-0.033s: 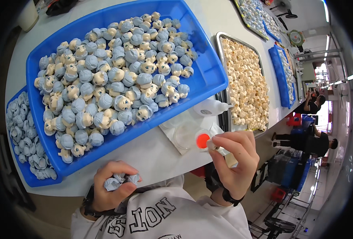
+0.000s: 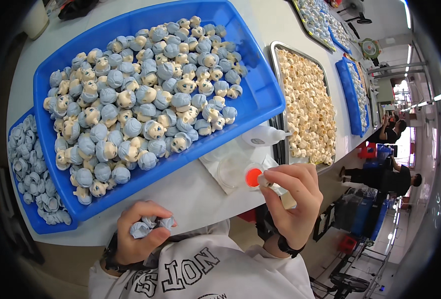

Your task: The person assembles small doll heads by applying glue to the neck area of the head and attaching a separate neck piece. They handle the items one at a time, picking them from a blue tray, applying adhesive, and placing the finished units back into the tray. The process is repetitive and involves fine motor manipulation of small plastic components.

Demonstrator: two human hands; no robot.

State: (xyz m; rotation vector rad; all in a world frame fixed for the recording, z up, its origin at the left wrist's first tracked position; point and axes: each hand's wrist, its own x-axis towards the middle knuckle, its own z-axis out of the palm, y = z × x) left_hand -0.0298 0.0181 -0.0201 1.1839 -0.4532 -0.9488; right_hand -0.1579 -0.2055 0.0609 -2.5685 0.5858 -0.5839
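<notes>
Head view shows almost no change from the earlier picture: the right hand (image 2: 298,198) still pinches a small pale piece (image 2: 264,181) just beside a red dish (image 2: 252,177), so the handling stands at the same point. The left hand (image 2: 135,244) stays curled around blue-gray pieces (image 2: 140,230). A white bottle (image 2: 263,135) crowds the gap between the blue tray (image 2: 258,82) of doll heads (image 2: 155,130) and the metal tray (image 2: 273,47).

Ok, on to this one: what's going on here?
The left hand holds some crumpled-looking grey-blue pieces, while the fingers of the right hand pinch a small pale piece beside a round container showing bright red. Ahead, a large blue tray holds many doll heads with grey-blue tops; cream-coloured parts fill a metal tray to its right.
</notes>
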